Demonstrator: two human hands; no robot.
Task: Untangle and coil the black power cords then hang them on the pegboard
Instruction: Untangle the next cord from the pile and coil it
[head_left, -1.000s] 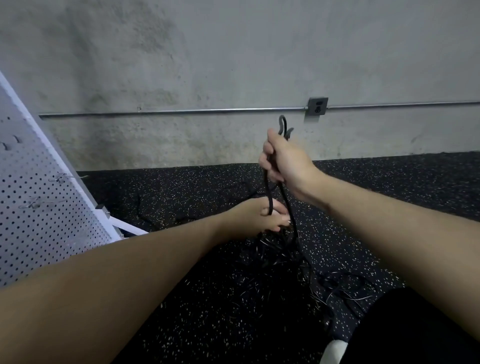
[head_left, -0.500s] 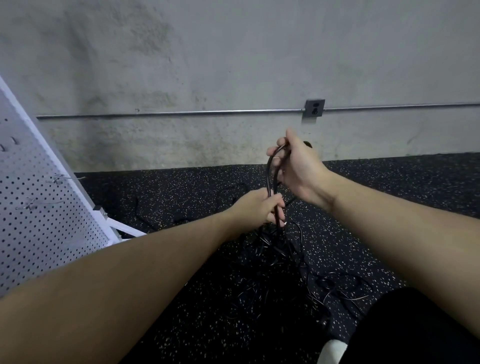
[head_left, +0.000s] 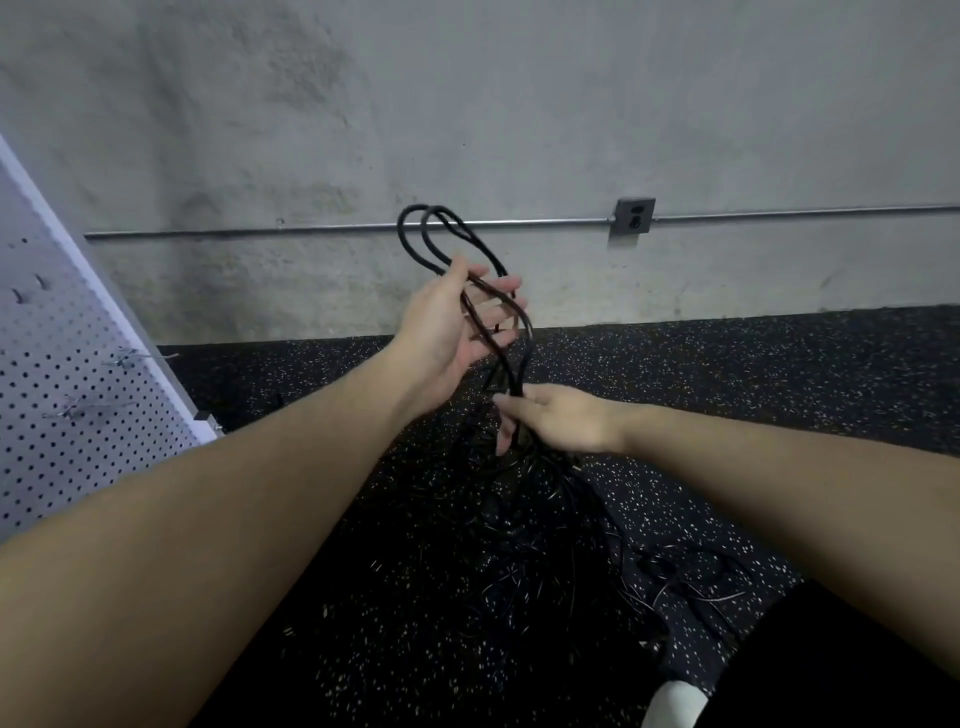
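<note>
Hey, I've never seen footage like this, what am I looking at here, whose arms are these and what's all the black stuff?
This is one picture from a camera worn on a person's head, looking down at their own bare arms. No robot is involved. The left hand, palm up, carries loops of a black power cord. The right hand grips the same cord lower down. More tangled cords lie on the dark speckled floor. A white pegboard with hooks leans at the left, before a concrete wall.

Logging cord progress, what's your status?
Left hand open, cord loops draped across its palm. Right hand pinching the strands lower down. Tangled pile on floor; pegboard bare.
</note>
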